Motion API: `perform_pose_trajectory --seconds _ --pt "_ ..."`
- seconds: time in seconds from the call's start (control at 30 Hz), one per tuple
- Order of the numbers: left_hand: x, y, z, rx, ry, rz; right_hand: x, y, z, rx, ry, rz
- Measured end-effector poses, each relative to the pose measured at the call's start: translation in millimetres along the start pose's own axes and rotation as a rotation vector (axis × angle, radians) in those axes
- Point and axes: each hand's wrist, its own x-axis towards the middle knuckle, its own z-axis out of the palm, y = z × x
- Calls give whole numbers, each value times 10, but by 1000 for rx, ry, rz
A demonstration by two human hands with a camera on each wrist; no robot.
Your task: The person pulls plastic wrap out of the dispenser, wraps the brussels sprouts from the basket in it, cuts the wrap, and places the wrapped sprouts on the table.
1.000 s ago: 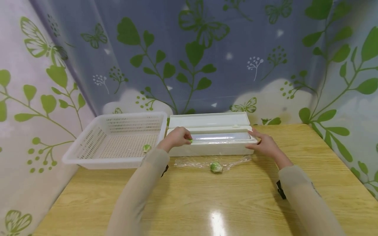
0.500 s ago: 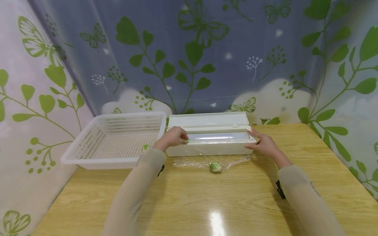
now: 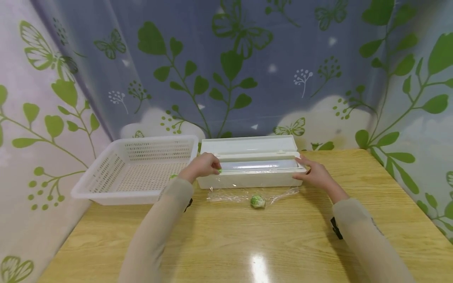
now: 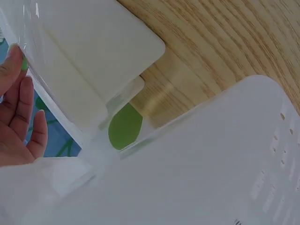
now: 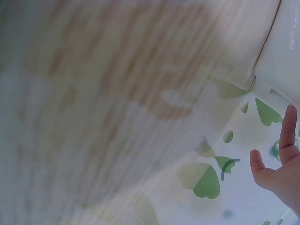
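Head view: the white box [image 3: 255,181] stood on the bench [image 3: 219,243], lid [image 3: 247,144] up, roll [image 3: 262,165] showing inside. Clear film [image 3: 226,195] was out over the front & down to the bench, approx. as wide as the box. The sprout [image 3: 257,201] sat by the film's near edge; couldn't tell if on or under it. L hand [image 3: 203,166] had a narrow grip, pinching a small green tab [image 3: 220,170], prob. a cutter slide, nr the box's L end. R hand [image 3: 316,175] spanned the R end, grip wider, steadying it. Basket [image 3: 116,195] was to the L.

L wrist view: same pinch on the tab; film lay over the box edge.

R wrist view: thumb & one finger apart at the box corner, rest cut off.

Progress, my guess: film drawn, cut maybe underway, couldn't confirm it was severed; sprout unwrapped, wrapping left to do.
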Motion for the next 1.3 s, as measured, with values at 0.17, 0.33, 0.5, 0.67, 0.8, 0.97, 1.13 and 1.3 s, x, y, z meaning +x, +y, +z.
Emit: perform_pose_trajectory --seconds 0.17,0.33,0.5,0.67,0.8,0.97,1.13,1.3 --pt "-48 -38 -35 32 3 -17 -3 -17 5 -14 9 -3" --pt "-96 -106 -66 74 -9 -28 -13 -23 -8 -40 16 3" --pt "-126 -150 -113 240 15 -7 -24 -34 -32 -43 10 3" --pt "-151 -184 -138 286 13 11 -23 -24 -30 -31 7 4" --pt "-182 -225 -159 319 9 1 -16 -16 -19 -23 -1 -3" --pt "-234 -263 -194 350 26 -22 -30 -33 -24 -14 9 12" --pt "-241 -266 -197 337 29 -19 -24 -33 -32 -37 6 15" --pt "-246 -267 -190 345 20 -41 -12 -45 -14 -75 -14 -1"
